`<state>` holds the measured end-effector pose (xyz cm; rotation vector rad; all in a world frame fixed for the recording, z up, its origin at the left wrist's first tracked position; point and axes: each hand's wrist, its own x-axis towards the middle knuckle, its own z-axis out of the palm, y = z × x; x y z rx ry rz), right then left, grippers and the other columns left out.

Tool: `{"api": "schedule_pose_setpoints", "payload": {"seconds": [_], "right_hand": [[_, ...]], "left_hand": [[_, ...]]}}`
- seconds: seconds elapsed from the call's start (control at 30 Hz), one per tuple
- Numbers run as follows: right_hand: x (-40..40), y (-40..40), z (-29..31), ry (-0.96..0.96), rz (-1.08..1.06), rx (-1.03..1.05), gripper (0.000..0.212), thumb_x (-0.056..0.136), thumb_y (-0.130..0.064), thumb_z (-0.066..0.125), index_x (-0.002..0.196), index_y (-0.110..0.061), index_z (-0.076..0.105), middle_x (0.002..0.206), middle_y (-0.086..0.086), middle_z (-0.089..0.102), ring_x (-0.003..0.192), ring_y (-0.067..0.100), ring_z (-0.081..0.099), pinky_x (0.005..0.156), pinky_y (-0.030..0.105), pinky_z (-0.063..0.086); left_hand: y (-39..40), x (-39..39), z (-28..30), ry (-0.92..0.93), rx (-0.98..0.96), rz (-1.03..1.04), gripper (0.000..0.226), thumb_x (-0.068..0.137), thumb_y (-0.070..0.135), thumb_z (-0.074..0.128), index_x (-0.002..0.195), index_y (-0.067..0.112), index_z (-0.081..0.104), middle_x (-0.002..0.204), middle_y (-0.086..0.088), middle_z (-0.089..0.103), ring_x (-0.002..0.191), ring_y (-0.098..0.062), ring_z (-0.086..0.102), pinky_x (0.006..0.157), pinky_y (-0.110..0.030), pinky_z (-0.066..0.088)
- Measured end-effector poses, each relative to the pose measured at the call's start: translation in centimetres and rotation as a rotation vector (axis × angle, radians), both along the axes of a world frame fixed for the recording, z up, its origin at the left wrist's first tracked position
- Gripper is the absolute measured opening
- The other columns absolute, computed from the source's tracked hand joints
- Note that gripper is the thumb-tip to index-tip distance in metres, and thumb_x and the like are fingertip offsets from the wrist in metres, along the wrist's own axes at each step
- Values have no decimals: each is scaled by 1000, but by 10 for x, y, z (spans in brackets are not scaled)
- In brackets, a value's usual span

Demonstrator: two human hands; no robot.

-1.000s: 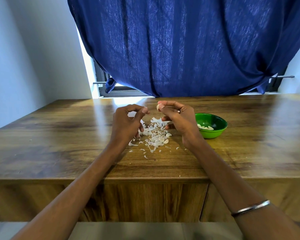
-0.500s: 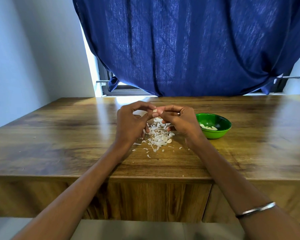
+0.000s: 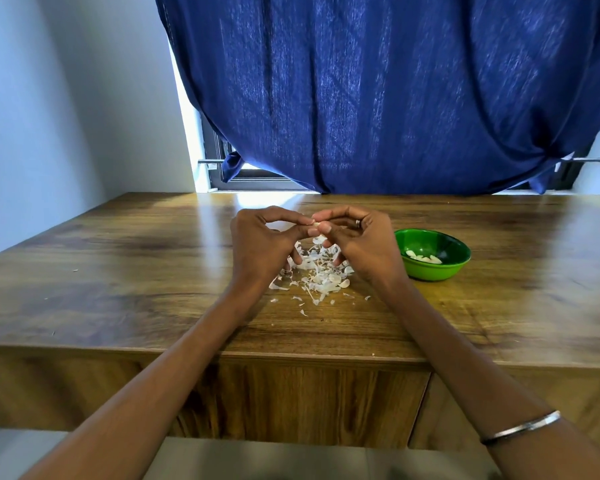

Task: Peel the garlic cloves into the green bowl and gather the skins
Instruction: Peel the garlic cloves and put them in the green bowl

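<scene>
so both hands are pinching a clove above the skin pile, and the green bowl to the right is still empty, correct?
Not quite. The head view shows the green bowl already holds several peeled cloves. The rest stands: left hand and right hand pinch a clove above the skin pile.

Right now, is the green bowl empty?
No. The green bowl sits upright with a few peeled garlic cloves lying at its bottom.

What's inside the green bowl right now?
A few pale peeled garlic cloves lie on the floor of the round green bowl. The near wall hides the front of its floor, so an exact count isn't possible.
</scene>
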<state>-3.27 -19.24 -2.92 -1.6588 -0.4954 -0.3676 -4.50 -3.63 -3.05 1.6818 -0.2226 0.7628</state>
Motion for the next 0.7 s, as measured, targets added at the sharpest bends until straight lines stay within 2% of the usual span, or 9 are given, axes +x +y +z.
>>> {"api": "schedule_pose_setpoints", "payload": {"seconds": [0.13,0.3,0.5,0.6,0.7], "right_hand": [[0,0,1,-30,-3,11,14,89,-6,73,94,-19,76,96,-4,77,68,10,71,47,29,53],[-1,2,0,-72,15,7,6,90,-10,74,92,-15,73,94,1,76,61,8,68,46,18,48],[-1,3,-2,-63,35,-62,10,94,-12,70,100,-5,70,75,-4,69,55,5,61,45,25,49],[-1,3,-2,-45,57,-45,10,95,-9,68,100,-1,68,70,2,66,53,6,59,49,24,51],[0,4,-1,-28,76,-18,11,95,-6,67,101,3,68,78,12,71,58,11,64,59,25,58]], "left_hand": [[0,-1,1,9,-30,-69,11,75,10,89,77,11,78,79,1,77,45,-25,66,37,-25,43],[2,3,-2,-5,-13,-140,21,79,10,86,80,3,67,85,4,71,44,-22,60,36,-23,41],[4,5,-5,-8,59,-140,23,87,7,79,82,5,57,85,9,64,41,-21,55,35,-24,39],[2,7,-6,-25,83,-132,23,89,-2,75,80,4,54,84,4,59,39,-20,53,34,-22,36],[1,8,-7,-41,105,-138,23,90,-6,72,79,3,53,84,5,57,37,-16,50,35,-21,36]]}}
